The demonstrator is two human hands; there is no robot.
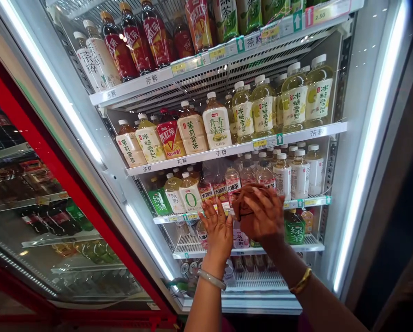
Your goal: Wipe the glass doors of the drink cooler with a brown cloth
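Note:
My right hand (263,210) grips a folded brown cloth (242,200), raised before the lower middle shelf of a lit drinks cooler. Beside it on the left, my left hand (216,228) is raised with fingers spread and nothing in it. A pale bangle (211,279) circles my left wrist, and a gold-coloured one (300,281) my right. Close behind the hands stand bottles with red and white labels (233,180), partly covered by the cloth. To their left is a bottle marked with a green 0 (189,190); white-labelled bottles (299,174) stand to the right.
Bottled drinks fill the shelf above (218,122), and dark red-labelled bottles (154,34) line the top one. Price strips (261,144) run along the shelf edges. A red-framed cooler door (59,177) is at the left; a bright light strip (368,152) borders the right side.

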